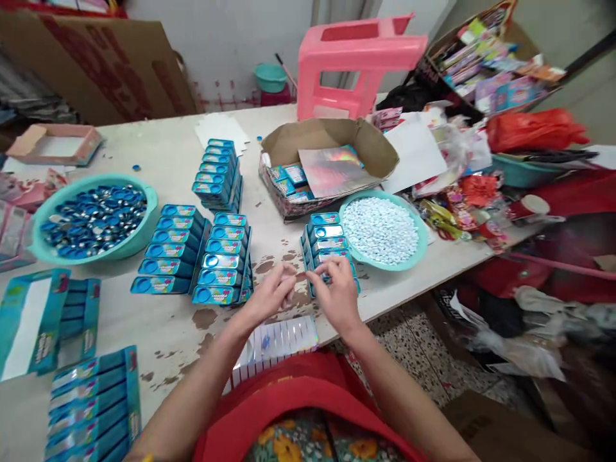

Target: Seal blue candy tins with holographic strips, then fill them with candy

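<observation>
Left hand [271, 296]: lower middle of the frame, fingers loosely curled above the table [168, 157]; honestly can't tell if anything's in them.
Right hand [338, 292]: just right of that, fingertips bunched toward the thumb; can't tell if they're pinching something small.
Blue packs [328, 231]: short row right of centre, partly hidden by the right hand. I'd go with a light touch here, a shove could knock the row crooked.
White pieces [381, 230]: heaped in the teal bowl [423, 247], right beside that row. Keep the wrist off the rim imo, it looks easy to spill.
Other blue stacks [221, 263]: left of centre, near the left hand, so keep that elbow tucked and moves short.
</observation>
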`<state>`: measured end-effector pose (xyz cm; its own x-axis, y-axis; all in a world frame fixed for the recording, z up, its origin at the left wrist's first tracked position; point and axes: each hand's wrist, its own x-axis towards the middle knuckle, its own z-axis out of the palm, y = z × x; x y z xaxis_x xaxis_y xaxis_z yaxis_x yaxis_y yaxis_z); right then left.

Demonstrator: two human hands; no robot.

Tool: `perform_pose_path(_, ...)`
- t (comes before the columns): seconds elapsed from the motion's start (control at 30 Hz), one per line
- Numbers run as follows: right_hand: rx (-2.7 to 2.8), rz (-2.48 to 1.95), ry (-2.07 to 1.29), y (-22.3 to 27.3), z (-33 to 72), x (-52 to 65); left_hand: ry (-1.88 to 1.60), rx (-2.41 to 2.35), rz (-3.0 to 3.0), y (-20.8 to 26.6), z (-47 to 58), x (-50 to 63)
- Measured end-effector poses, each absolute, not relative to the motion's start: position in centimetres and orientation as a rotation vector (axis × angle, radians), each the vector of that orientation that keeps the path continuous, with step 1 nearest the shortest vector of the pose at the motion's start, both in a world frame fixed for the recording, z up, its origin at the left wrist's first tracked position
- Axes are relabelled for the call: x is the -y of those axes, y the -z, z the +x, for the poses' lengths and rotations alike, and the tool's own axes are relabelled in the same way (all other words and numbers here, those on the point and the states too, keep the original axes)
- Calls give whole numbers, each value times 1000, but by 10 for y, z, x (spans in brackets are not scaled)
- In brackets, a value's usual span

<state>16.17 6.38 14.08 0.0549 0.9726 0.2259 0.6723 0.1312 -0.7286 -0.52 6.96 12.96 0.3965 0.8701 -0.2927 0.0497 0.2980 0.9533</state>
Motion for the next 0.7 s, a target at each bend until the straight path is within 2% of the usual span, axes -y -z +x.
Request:
perform_pose_path(0.13, 1593, -1714, -438, -135, 197, -134, -740, -958, 1240, -138, 28, -146)
perform_pose_path(0.27, 1494, -1809, -487, -118, 214, -181, -715, -1020, 1195, -124, 51, -192)
perform_pose_path(0.5, 1317, -1935, -597, -95, 223, -190, -694, -1013, 1023, -95, 63, -196)
perform_pose_path(0.7, 1188, -1795, -681, -95, 235, -201, -547, -1201, 1123, -70, 67, -179)
